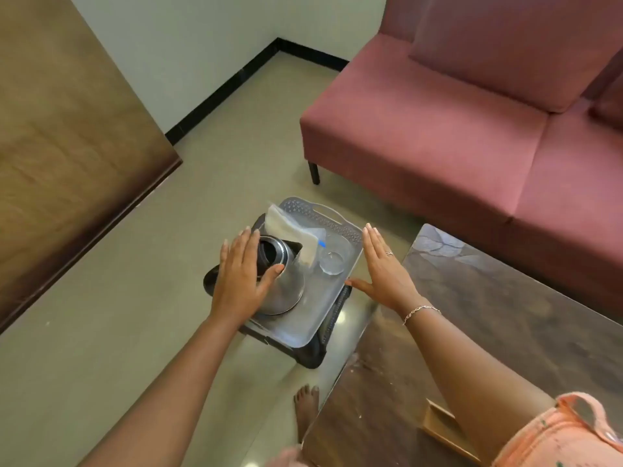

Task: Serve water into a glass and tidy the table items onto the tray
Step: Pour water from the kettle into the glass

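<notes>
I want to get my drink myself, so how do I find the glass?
Look on the floor in front of the pink sofa for the grey tray on a dark stool. The glass stands near its right edge, beside the steel kettle. It is the only clear, see-through thing there.

Steel kettle (283, 281) and glass (332, 262) on grey tray (313, 318).

Left hand (240, 278): extended forward, palm down, fingers (247, 242) spread, nothing gripped. Right hand (382, 269): extended forward, flat and unclenched, thumb out, bracelet worn at wrist, ring on one finger.
</notes>
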The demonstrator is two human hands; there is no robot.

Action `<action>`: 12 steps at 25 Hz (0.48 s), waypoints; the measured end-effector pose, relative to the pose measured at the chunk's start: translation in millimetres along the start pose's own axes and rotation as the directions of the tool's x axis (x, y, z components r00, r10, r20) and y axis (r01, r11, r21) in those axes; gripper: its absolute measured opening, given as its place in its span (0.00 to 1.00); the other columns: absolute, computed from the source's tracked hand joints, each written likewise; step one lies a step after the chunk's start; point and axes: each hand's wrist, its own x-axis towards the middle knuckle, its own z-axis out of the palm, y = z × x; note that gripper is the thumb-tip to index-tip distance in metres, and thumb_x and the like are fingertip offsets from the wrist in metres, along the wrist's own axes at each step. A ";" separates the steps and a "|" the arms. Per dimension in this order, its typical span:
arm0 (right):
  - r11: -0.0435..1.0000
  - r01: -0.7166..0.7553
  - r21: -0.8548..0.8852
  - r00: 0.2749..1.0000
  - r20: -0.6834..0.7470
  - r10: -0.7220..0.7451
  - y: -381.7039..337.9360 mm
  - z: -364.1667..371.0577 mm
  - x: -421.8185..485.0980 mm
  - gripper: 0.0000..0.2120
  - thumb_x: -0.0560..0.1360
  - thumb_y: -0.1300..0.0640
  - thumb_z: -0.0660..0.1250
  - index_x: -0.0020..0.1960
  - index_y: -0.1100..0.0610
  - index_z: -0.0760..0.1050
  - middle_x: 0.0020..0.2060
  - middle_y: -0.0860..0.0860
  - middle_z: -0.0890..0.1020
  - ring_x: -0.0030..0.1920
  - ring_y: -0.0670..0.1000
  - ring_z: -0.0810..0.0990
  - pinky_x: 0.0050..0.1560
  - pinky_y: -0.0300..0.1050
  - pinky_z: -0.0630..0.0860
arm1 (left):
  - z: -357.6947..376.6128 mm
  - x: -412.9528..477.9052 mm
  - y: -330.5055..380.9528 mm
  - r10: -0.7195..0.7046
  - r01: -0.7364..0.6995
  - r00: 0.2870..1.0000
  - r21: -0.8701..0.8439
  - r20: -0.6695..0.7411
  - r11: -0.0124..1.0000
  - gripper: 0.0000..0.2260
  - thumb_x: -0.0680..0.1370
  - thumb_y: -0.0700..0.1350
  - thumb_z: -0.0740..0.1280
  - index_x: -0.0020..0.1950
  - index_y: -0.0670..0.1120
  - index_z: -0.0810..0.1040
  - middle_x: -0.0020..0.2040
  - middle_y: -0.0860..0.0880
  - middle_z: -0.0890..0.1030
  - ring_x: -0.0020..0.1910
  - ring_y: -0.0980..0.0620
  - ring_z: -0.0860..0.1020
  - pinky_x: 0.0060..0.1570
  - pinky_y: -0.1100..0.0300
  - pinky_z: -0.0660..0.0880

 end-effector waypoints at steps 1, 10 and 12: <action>1.000 -0.013 0.005 0.999 0.040 0.013 -0.2 8.5 9.5 0.48 0.72 0.41 0.65 0.74 0.62 0.38 0.75 0.56 0.42 0.75 0.52 0.40 0.72 0.41 0.39 | 0.8 3.2 -8.9 -0.031 0.030 0.999 -0.030 -0.018 0.999 0.43 0.72 0.71 0.41 0.72 0.38 0.60 0.73 0.39 0.62 0.73 0.43 0.60 0.73 0.50 0.46; 0.992 -0.128 -0.017 0.976 0.175 0.129 5.4 67.1 72.0 0.52 0.68 0.47 0.73 0.75 0.65 0.41 0.75 0.60 0.46 0.76 0.56 0.45 0.75 0.46 0.44 | 9.9 29.7 -43.0 -0.084 0.086 0.996 -0.157 0.019 0.984 0.44 0.70 0.72 0.40 0.73 0.40 0.58 0.74 0.44 0.61 0.74 0.51 0.57 0.72 0.59 0.42; 0.991 -0.133 -0.028 0.974 0.181 0.136 5.7 74.0 81.8 0.53 0.67 0.48 0.73 0.74 0.65 0.41 0.75 0.60 0.47 0.76 0.56 0.45 0.75 0.46 0.44 | 10.7 28.9 -46.1 -0.120 0.116 0.993 -0.203 -0.007 0.972 0.44 0.71 0.72 0.40 0.73 0.40 0.59 0.74 0.44 0.62 0.73 0.52 0.58 0.73 0.56 0.44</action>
